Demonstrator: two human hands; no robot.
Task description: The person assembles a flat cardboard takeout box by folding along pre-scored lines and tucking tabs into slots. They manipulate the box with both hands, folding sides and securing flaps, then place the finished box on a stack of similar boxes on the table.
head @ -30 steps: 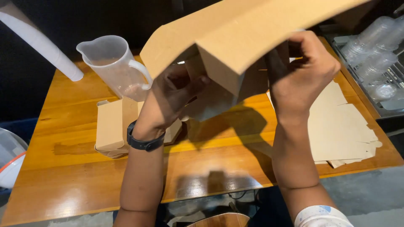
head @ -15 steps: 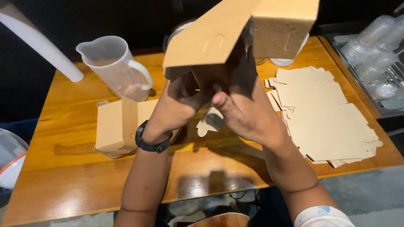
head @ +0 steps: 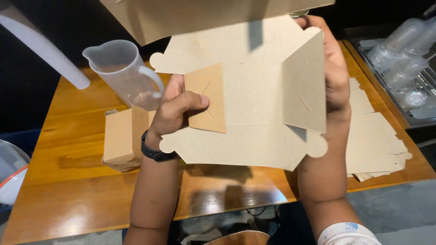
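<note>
Glossy wooden surface (head: 68, 190) lies bare along its near edge, open room below the raised work. Both hands hold a flat, matte cardboard box blank (head: 254, 104) up in the air: the left hand (head: 175, 111) pinches a small folded flap, the right hand (head: 336, 75) grips the right side panel from behind. Its corners are rounded tabs. A clear plastic jug (head: 122, 72) stands far left; flat blanks (head: 372, 140) are stacked at right.
</note>
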